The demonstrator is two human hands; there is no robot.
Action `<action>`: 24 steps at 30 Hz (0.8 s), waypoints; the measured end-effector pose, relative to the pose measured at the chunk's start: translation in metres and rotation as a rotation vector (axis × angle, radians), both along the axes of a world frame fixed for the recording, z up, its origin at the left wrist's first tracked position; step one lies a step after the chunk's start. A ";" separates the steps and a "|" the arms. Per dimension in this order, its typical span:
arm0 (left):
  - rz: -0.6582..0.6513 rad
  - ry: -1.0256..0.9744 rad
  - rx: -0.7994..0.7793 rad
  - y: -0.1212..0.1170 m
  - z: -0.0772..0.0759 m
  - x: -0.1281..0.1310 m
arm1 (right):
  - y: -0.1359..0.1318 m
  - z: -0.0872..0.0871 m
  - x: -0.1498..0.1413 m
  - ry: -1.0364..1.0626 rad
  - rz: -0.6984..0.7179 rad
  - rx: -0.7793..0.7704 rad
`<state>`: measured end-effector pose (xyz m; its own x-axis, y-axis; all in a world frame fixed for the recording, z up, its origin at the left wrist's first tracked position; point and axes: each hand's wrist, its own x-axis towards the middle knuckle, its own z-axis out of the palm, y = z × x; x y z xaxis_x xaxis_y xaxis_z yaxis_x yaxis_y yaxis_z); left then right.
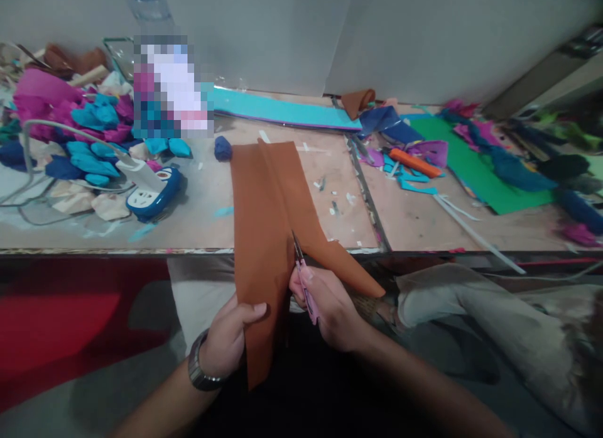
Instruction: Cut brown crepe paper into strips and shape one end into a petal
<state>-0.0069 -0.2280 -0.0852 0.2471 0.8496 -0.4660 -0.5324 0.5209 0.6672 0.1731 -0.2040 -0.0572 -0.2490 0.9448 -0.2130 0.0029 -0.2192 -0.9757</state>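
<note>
A long brown sheet [261, 199], like paper or thin foam, lies partly on the table and hangs over its front edge. My left hand [228, 334], with a watch on the wrist, pinches the sheet's lower left part, thumb on top. My right hand [332, 306] grips pink-handled scissors [308, 293], whose blades point away from me into the sheet. A slit runs from the near edge up to the blades, and the right strip of the sheet slants off to the right over the table edge. The fingers under the sheet are hidden.
A blue power socket [155, 196] with a plugged-in white charger and cable stands at left, beside crumpled coloured paper [98, 111]. A turquoise strip [282, 108] lies at the back. To the right are an orange cutter [414, 163], a green sheet [490, 180] and another person's leg [490, 306].
</note>
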 end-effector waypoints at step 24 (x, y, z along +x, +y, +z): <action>0.013 -0.270 -0.026 0.065 0.043 -0.004 | -0.006 -0.013 0.007 -0.147 0.047 0.288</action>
